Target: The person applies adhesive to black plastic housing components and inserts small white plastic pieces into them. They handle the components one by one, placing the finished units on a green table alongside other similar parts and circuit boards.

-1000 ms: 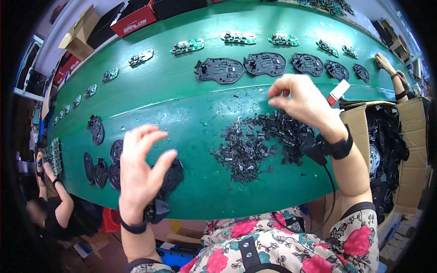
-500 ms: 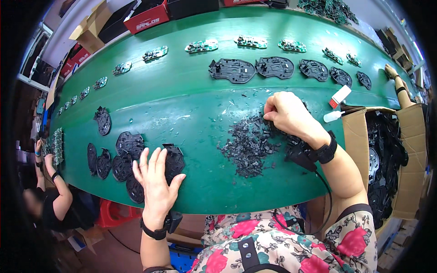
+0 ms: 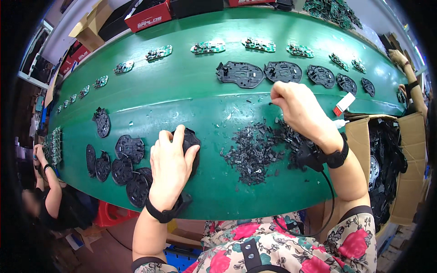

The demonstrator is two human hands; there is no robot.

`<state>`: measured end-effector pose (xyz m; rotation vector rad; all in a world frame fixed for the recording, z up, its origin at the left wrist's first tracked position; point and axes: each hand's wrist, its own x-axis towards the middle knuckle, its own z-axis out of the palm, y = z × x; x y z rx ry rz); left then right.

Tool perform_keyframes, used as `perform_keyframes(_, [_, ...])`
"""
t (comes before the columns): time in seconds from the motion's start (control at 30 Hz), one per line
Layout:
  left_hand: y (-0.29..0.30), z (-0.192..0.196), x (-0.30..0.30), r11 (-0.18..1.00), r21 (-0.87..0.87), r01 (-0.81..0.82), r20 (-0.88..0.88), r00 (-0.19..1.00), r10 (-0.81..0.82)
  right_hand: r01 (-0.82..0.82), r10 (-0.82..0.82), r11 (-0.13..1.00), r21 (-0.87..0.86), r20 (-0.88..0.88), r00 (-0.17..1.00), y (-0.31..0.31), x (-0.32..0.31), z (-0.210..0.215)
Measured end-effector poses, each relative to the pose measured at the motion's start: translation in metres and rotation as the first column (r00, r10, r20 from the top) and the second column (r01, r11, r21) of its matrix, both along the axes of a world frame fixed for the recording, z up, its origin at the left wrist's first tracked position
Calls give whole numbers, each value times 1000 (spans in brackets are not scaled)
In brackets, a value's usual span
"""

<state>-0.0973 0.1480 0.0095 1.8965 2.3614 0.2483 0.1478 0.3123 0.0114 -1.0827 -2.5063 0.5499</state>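
Note:
My left hand (image 3: 172,164) has its fingers and thumb around a black mouse-shaped plastic shell (image 3: 193,150), which it partly hides. Above the table, my right hand (image 3: 301,109) pinches a tiny black plastic part (image 3: 271,103) between thumb and fingertips. Below it spreads a pile of small black parts (image 3: 250,157), part of which lies hidden behind my right wrist. Left of my left hand, several similar shells (image 3: 129,148) lie loosely grouped, some overlapping.
Green circuit boards (image 3: 208,47) form a long row across the green table (image 3: 182,102). Black shells (image 3: 240,74) line up at the far right. A carton of black parts (image 3: 357,145) stands at right, near a small white box (image 3: 344,103). Other people's arms (image 3: 53,182) show at both sides.
My left hand has shifted right and away from me with the shell, its fingers now bent around it. My right hand has lifted off the pile with a tiny part in its pinch.

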Motion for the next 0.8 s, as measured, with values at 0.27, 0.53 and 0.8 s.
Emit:
perform_keyframes(0.27, [45,-3,-10,994,-17,-112,-13,994,112,56,-64,979,196,32,997,96,-57,-44])
perform_keyframes(0.53, [79,-15,-26,983,65,-171,-237,954,182,84,-82,996,-5,151,985,114,-72,-53])
perform_keyframes(0.8, [87,-26,-38,978,149,-148,-95,982,164,148,-130,966,-212,96,987,124,-62,-52])
